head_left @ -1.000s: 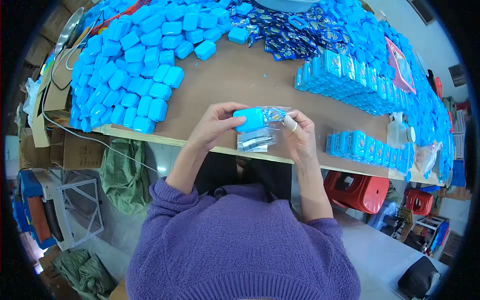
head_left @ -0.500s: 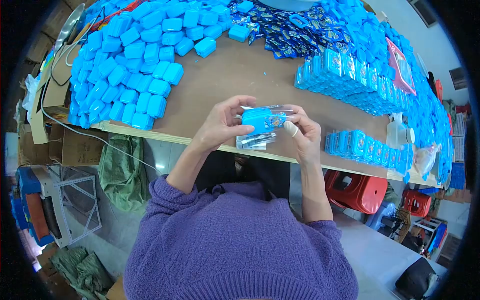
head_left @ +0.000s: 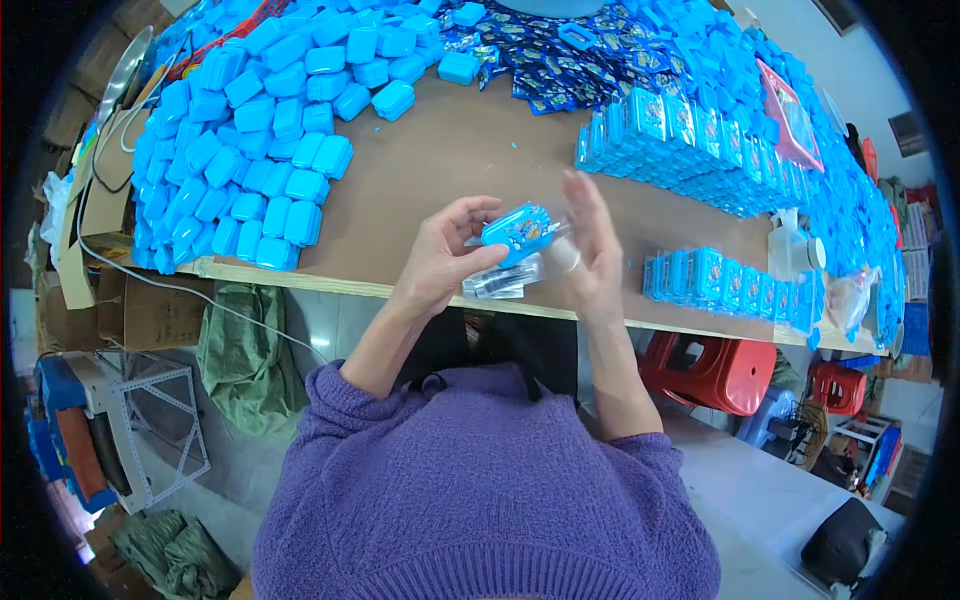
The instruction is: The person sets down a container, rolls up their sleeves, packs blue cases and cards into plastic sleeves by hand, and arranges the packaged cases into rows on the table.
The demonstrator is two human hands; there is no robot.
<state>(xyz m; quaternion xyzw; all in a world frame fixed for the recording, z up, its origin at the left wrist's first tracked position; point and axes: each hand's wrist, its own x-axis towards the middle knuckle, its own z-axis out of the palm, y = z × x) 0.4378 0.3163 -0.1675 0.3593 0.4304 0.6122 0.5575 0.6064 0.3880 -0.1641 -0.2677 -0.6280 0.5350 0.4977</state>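
Note:
My left hand [head_left: 447, 250] is closed around a small blue plastic box [head_left: 515, 232] with a printed picture on its face and clear film at its right end. To the right of it, my right hand [head_left: 597, 245] has its fingers stretched upward, partly smeared by motion. A pale cover sits on its thumb, close to the film; whether they touch I cannot tell. Under the box, clear plastic bags [head_left: 503, 280] lie at the table's front edge.
Blue boxes [head_left: 270, 160] are heaped on the left of the brown table [head_left: 440, 150]. Dark blue printed packets [head_left: 570, 65] lie at the back. Rows of bagged boxes [head_left: 690, 145] stand on the right, with a shorter row [head_left: 710, 280] nearer. A red stool [head_left: 735, 375] is below.
The box in my left hand has turned, so its printed face now shows upward. My right hand has let go of the film end, and its fingers have straightened upward.

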